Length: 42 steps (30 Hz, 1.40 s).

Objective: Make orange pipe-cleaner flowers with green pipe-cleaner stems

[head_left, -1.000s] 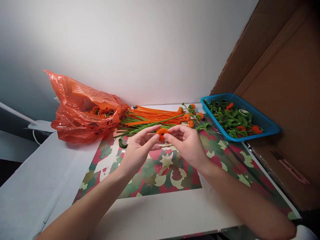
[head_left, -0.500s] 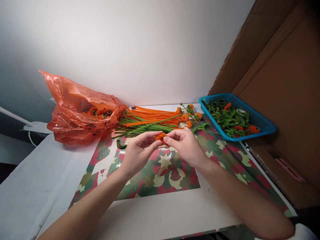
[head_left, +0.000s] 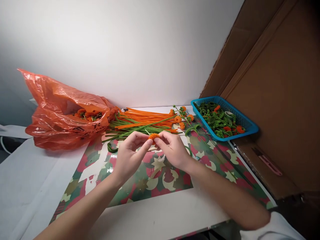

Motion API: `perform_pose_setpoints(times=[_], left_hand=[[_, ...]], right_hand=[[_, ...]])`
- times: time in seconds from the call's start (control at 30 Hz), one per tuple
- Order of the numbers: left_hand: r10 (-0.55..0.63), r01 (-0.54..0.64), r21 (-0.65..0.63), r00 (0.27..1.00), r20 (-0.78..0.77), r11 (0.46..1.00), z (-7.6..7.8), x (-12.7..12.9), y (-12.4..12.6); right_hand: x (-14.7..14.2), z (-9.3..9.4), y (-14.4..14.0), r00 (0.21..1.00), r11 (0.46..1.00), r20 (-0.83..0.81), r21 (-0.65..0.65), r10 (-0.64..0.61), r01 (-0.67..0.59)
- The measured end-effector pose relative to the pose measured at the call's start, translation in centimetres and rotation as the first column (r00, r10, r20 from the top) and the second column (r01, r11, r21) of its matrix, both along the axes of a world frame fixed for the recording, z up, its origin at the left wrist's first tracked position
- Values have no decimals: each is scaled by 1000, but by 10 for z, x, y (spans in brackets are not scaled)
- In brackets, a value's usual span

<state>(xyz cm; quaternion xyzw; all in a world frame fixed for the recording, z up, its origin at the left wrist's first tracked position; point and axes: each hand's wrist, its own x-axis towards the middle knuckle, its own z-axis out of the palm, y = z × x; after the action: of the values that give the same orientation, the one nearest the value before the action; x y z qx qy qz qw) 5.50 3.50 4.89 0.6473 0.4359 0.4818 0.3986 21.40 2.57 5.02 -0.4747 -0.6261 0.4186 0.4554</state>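
Observation:
A small orange fuzzy flower point(head_left: 153, 136), apparently of pipe cleaner, is pinched between both hands above the patterned sheet. My left hand point(head_left: 132, 153) grips its left side with thumb and forefinger. On its right side, my right hand point(head_left: 172, 148) has thumb and fingers closed. Just behind the hands lie bundles of orange pipe cleaners point(head_left: 147, 115) and green pipe cleaners point(head_left: 135, 127). A stem with several orange flowers point(head_left: 178, 119) lies to the right of these bundles. Close to my left hand is a dark green curled piece point(head_left: 111, 149).
An orange plastic bag point(head_left: 62, 130) holding orange flowers stands at the left. A blue basket point(head_left: 250, 128) with green leaves and a roll of tape sits at the right. Beside it, a pink-handled cutter point(head_left: 268, 161) lies on cardboard. A patterned sheet point(head_left: 140, 186) covers part of the table.
The whole view has shifted, so most things appear further left. Both hands still hold the orange flower, which now shows a wider, ridged side.

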Motion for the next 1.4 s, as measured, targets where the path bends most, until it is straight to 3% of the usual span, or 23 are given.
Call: perform_pose_setpoints(times=[0.13,0.23,0.43,0.63,0.87,1.03,1.13,1.3,1.4], left_hand=[[-55,68,60,980,-193,996,8,-7,4],[-114,162,156,954,-278,974,12,-9,5],[-257,273,104,955,-145,956,10,-10,7],[-161,187,167,974,-158,968,7,-14,9],[-70,147,297,965,-254,943,7,-14,9],[-39,168,366,942,-334,915,11,-17,10],[-25,198,458,934,-356,867,13,-18,12],[67,248,659,908,-414,710,11,-19,15],[79,272,675,894,-440,686,10,-20,16]], right_hand=[[5,7,2,982,992,188,120,9,-32],[7,12,2,973,991,220,98,64,-87],[8,10,2,989,991,55,-21,136,-135],[15,6,6,991,993,-69,-5,116,-117],[14,14,0,985,987,65,9,159,-160],[13,18,-3,980,981,131,97,153,-166],[12,19,-4,973,973,169,141,156,-180],[11,19,-7,961,964,211,156,180,-215],[10,19,-8,958,959,208,161,198,-233]])
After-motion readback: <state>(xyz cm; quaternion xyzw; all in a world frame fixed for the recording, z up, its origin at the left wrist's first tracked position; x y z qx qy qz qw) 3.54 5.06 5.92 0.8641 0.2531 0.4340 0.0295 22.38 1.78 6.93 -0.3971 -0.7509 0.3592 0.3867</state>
